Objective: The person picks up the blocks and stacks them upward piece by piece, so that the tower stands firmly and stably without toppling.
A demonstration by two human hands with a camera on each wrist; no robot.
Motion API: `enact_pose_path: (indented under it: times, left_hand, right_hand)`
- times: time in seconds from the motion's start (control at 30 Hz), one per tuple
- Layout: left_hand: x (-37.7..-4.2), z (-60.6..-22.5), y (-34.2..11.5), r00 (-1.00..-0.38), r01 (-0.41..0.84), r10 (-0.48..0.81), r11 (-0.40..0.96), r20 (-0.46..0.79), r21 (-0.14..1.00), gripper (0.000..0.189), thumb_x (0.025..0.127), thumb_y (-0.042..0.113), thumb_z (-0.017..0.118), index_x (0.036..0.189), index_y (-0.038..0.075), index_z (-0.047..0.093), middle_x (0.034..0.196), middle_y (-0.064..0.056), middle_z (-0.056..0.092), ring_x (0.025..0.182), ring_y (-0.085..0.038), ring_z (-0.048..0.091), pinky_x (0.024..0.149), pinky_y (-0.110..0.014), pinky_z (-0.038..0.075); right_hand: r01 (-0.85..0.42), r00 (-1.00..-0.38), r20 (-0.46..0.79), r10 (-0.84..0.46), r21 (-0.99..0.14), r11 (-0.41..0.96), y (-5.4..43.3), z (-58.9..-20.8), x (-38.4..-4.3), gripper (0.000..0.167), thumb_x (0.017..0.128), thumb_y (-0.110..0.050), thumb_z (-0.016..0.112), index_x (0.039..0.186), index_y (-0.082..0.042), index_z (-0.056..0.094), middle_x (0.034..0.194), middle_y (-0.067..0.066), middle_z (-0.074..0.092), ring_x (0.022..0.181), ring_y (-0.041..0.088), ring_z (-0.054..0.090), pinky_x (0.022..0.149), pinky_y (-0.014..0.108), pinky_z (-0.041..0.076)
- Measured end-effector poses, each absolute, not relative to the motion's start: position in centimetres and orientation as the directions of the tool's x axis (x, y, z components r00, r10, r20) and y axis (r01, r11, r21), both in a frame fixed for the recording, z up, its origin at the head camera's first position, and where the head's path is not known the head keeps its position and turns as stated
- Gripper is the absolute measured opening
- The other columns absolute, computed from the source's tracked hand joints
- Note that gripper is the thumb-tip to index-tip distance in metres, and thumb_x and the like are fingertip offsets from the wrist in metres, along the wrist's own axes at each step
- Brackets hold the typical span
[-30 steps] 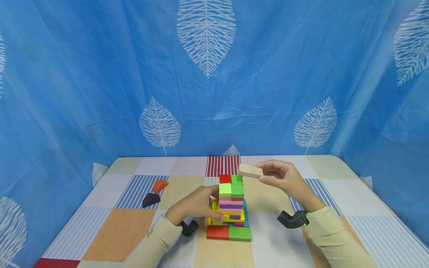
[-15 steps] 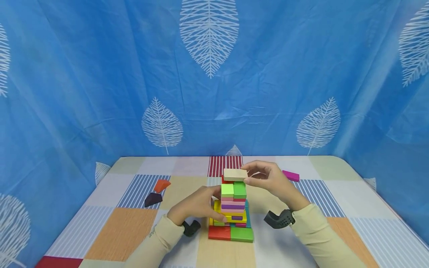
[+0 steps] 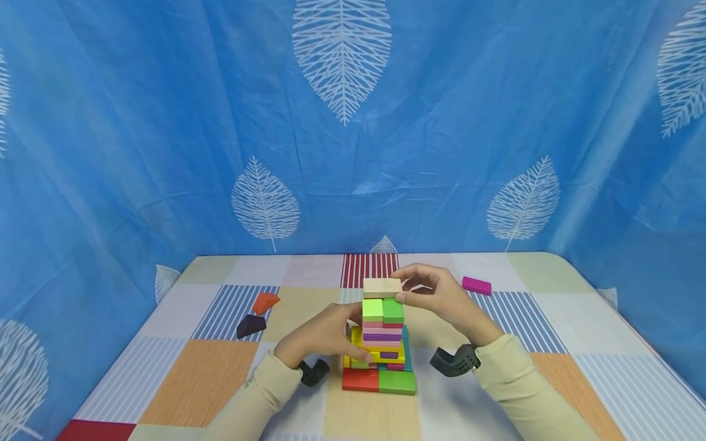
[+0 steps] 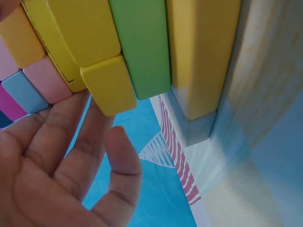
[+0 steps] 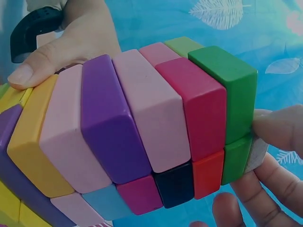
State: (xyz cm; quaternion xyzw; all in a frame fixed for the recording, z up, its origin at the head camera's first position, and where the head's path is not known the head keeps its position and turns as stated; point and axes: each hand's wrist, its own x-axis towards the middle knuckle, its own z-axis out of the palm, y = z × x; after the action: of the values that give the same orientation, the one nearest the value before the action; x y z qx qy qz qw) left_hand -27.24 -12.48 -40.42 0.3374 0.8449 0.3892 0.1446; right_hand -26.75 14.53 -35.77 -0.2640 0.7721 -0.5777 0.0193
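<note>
A tower of coloured wooden blocks [image 3: 382, 337] stands at the table's middle on a wider base of flat blocks. My left hand [image 3: 325, 334] holds its lower part from the left, thumb at the front. In the left wrist view, the fingers [image 4: 75, 137] reach along the pink and yellow blocks. My right hand [image 3: 441, 301] pinches a plain wooden block [image 3: 382, 287] at its right end, lying across the tower's top. From the right wrist view, the plain block [image 5: 257, 153] sits against the green blocks [image 5: 229, 85], mostly hidden by the fingers.
On the left of the table lie an orange block [image 3: 266, 302] and a dark block [image 3: 251, 326]. A magenta block [image 3: 477, 285] lies behind the right hand. Red and green flat blocks [image 3: 397, 382] jut out in front of the tower. A blue curtain [image 3: 419, 122] surrounds the table.
My right hand has moved left, bringing the plain block from beside the tower onto its top, then slightly lower. The magenta block behind it has come into view. My left hand has stayed put.
</note>
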Motion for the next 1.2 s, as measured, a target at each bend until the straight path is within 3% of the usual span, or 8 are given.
enact_pose_path:
  times: [0.3,0.43,0.67,0.9,1.03,1.2]
  left_hand:
    - [-27.1,-40.2,-12.5,-0.736,0.466,0.677,0.480,0.024,0.743,0.065,0.083,0.024,0.094,0.138,0.005,0.064,0.124,-0.001,0.074,0.114,-0.018,0.066,0.100,-0.040,0.056]
    - [-27.1,-40.4,-12.5,-0.738,0.456,0.675,0.482,0.015,0.748,0.065,0.083,0.024,0.094,0.138,0.006,0.064,0.125,-0.001,0.074,0.117,-0.021,0.066,0.101,-0.043,0.056]
    - [-27.1,-40.6,-12.5,-0.741,0.451,0.671,0.483,0.014,0.751,0.064,0.083,0.024,0.093,0.137,0.006,0.064,0.124,-0.001,0.074,0.118,-0.023,0.066,0.103,-0.050,0.056]
    - [-27.0,-40.6,-12.4,-0.743,0.450,0.669,0.488,0.011,0.748,0.063,0.083,0.024,0.093,0.136,0.005,0.064,0.123,-0.001,0.074,0.117,-0.023,0.066,0.103,-0.052,0.056]
    - [-27.0,-40.6,-12.4,-0.743,0.455,0.669,0.493,0.011,0.742,0.063,0.084,0.025,0.093,0.136,0.005,0.063,0.122,0.000,0.074,0.118,-0.023,0.065,0.103,-0.050,0.056]
    - [-27.0,-40.6,-12.4,-0.737,0.467,0.676,0.486,0.021,0.739,0.064,0.084,0.025,0.093,0.137,0.005,0.064,0.123,0.000,0.073,0.116,-0.021,0.065,0.102,-0.048,0.055]
  right_hand:
    - [-0.373,-0.883,0.275,-0.381,-0.903,0.214,17.0,-34.9,-27.3,0.041,0.103,-0.012,0.072,0.140,0.003,0.064,0.136,0.018,0.065,0.116,0.021,0.066,0.096,0.030,0.058]
    - [-0.374,-0.906,0.296,-0.303,-0.896,0.241,19.4,-35.2,-28.2,0.034,0.105,-0.013,0.071,0.137,-0.001,0.067,0.132,0.006,0.069,0.116,0.013,0.068,0.097,0.025,0.056]
    - [-0.390,-0.919,0.369,-0.142,-0.905,0.172,24.1,-37.4,-30.2,0.023,0.106,-0.009,0.069,0.124,-0.022,0.075,0.115,-0.014,0.074,0.107,0.004,0.070,0.093,0.017,0.056]
    - [-0.340,-0.933,0.356,0.053,-0.921,0.191,27.8,-41.0,-31.7,0.021,0.108,-0.009,0.066,0.121,-0.023,0.073,0.111,-0.021,0.072,0.103,-0.004,0.066,0.090,0.011,0.054]
    - [-0.269,-0.941,0.303,0.153,-0.941,0.206,29.2,-42.7,-32.2,0.016,0.108,-0.014,0.069,0.122,-0.022,0.073,0.106,-0.026,0.069,0.100,-0.006,0.066,0.086,0.010,0.054]
    - [-0.185,-0.938,0.244,0.245,-0.954,0.237,30.0,-44.1,-32.4,0.028,0.107,-0.012,0.069,0.132,0.000,0.068,0.098,-0.031,0.067,0.096,-0.009,0.063,0.083,0.008,0.052]
